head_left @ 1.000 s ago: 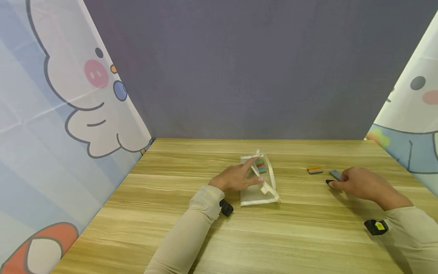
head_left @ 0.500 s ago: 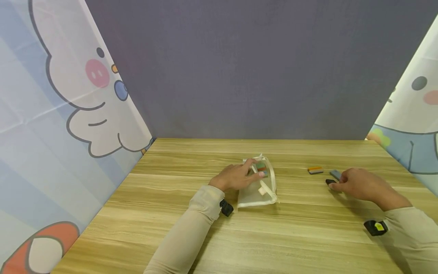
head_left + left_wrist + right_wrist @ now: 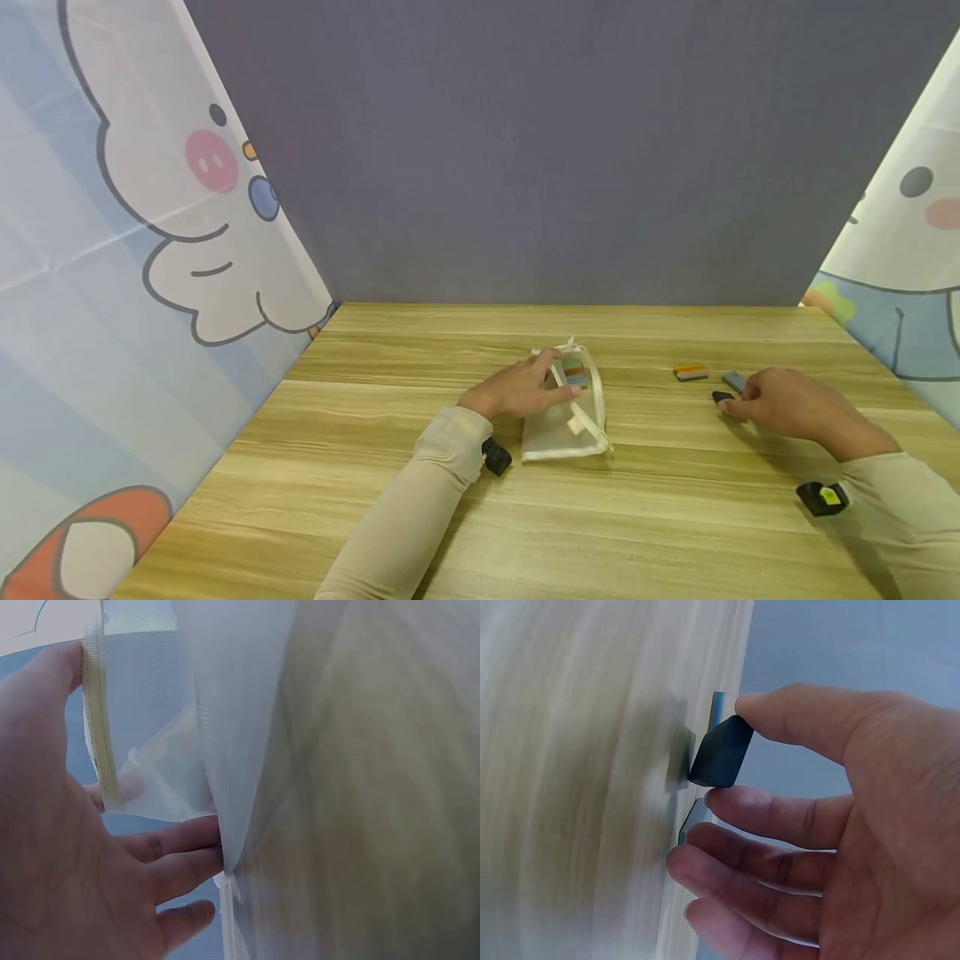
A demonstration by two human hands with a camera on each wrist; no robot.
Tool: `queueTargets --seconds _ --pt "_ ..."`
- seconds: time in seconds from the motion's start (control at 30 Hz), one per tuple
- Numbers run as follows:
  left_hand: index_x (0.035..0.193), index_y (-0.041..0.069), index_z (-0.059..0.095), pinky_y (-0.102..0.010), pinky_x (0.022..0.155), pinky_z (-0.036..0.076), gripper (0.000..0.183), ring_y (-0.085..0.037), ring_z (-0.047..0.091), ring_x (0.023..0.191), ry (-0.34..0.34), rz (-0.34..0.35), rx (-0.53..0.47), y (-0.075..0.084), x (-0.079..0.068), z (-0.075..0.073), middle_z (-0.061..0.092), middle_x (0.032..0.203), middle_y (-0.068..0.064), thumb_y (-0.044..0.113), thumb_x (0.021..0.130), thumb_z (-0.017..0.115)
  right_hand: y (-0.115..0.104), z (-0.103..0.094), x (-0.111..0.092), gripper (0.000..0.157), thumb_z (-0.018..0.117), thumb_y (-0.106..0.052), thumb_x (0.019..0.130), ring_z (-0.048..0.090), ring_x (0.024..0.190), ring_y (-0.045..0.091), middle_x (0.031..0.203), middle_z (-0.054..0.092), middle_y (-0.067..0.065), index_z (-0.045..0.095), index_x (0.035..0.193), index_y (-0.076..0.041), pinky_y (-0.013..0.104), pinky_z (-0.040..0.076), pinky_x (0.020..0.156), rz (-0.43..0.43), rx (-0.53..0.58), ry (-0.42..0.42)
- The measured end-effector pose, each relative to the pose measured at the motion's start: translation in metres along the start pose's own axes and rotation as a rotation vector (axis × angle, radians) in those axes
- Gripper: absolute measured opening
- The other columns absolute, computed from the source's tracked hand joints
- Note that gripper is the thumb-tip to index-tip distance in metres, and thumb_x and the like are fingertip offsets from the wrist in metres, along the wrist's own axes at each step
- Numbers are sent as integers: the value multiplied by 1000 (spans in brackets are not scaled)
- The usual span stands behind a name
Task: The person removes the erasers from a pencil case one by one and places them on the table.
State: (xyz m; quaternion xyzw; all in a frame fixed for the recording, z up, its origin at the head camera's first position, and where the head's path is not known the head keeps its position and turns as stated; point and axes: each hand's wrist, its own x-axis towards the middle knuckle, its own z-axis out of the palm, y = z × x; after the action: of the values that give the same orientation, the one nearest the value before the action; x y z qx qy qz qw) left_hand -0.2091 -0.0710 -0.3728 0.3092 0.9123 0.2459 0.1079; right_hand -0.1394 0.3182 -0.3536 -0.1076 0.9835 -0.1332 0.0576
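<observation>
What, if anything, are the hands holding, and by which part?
The right hand pinches a black rectangular block by opposite edges; the left hand holds a white mesh pouch by its opening's edge.

- From where I stand, light is even; pale sheen on the tabletop [image 3: 637,533].
- Soft shadow noted below the right hand [image 3: 798,404].
- Left wrist view: hazy, upper-left corner washed out.
- Right wrist view: tabletop grain blurred.
</observation>
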Motion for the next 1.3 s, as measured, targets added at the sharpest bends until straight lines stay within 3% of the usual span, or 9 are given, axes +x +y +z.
queueTargets --seconds 0.13,0.3,0.57,0.7,0.83,1.0,1.13,1.3 --pt "157 27 29 -45 99 46 85 -24 52 129 15 12 31 0 1 0 48 148 -4 78 91 43 0 0 0 42 63 -46 97 37 54 12 60 39 -5 57 69 -16 30 29 50 -3 2 2" --pt "155 28 31 -40 89 51 81 -20 63 112 14 8 61 3 -1 -2 64 126 -4 75 91 48 0 0 0 43 62 -46 98 37 53 12 59 39 -6 57 68 -16 29 29 50 -7 2 4" --pt "151 28 33 -37 83 51 79 -17 65 101 -14 -28 95 7 -2 -5 68 122 -2 77 91 46 -2 -5 3 42 61 -47 98 39 54 13 60 42 -4 62 73 -14 31 31 51 2 20 -14" --pt "149 28 34 -35 73 51 83 -16 65 87 -30 -51 100 7 -4 -6 69 114 -3 83 87 44 -3 -5 2 41 62 -48 97 38 54 13 60 42 -4 63 74 -14 31 31 50 5 25 -18" --pt "147 29 36 -39 87 49 85 -16 66 91 -47 -69 111 9 -7 -7 70 114 -2 87 84 40 -3 -2 1 41 61 -50 97 34 52 11 57 37 -6 60 73 -16 31 28 50 10 33 -28" --pt "144 28 38 -47 112 31 83 -14 64 108 -41 -54 121 10 -7 -6 71 111 2 86 85 41 -2 -1 0 40 61 -48 98 35 52 12 59 39 -5 58 74 -16 31 29 50 10 40 -16" --pt "138 23 42 -53 117 19 81 -14 63 110 -15 -49 118 9 -6 -5 70 109 2 85 86 41 -1 -2 -2 37 59 -46 99 40 55 15 65 46 -3 61 82 -13 32 31 51 0 38 15" --pt "141 20 42 -53 118 16 84 -16 60 118 0 -57 114 7 -4 -3 68 119 -1 84 87 41 -3 -2 -2 35 58 -43 102 42 57 16 69 49 -3 58 81 -14 33 32 52 -27 22 72"
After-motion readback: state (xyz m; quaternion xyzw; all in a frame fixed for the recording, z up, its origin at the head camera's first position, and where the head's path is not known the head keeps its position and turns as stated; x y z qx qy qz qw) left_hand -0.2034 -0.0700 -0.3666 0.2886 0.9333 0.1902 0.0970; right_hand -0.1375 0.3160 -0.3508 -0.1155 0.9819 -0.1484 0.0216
